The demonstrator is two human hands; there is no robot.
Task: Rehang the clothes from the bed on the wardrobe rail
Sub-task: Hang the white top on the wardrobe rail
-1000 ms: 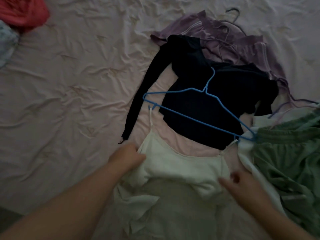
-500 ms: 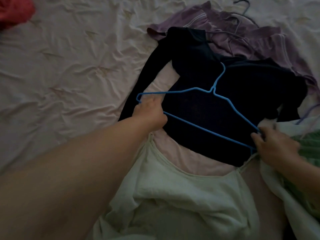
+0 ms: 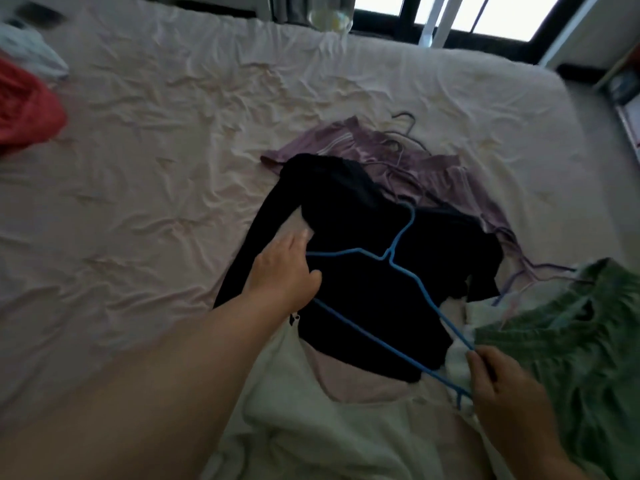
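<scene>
A: Item one, the blue wire hanger?
B: On the bed, lying across the black long-sleeved top, hook pointing toward the far edge. Both its ends are in hand.

A: Left hand?
B: At the hanger's left end. The fingers are extended and lie flat on the black sleeve; half a second ago they were curled round that corner. The thumb sits beside the lower wire. Whether it has any hold on the wire, I cannot tell.

A: Right hand?
B: At the right end, fingers curled, pinching the wire corner, as in the frame before.

A: Cream slip dress?
B: Nearest the viewer, under both forearms. One strap runs to the hanger's right end; a dark clip shows at the left strap, beside the left wrist.

A: Remaining stock?
B: Mauve garment with a dark wire hanger, behind the black top. Green garment at right, touching the right hand. Red garment at the far left edge.

A: Other changes?
B: The camera has lifted: the window and the bed's far edge are now in view, and the scene is brighter.
</scene>
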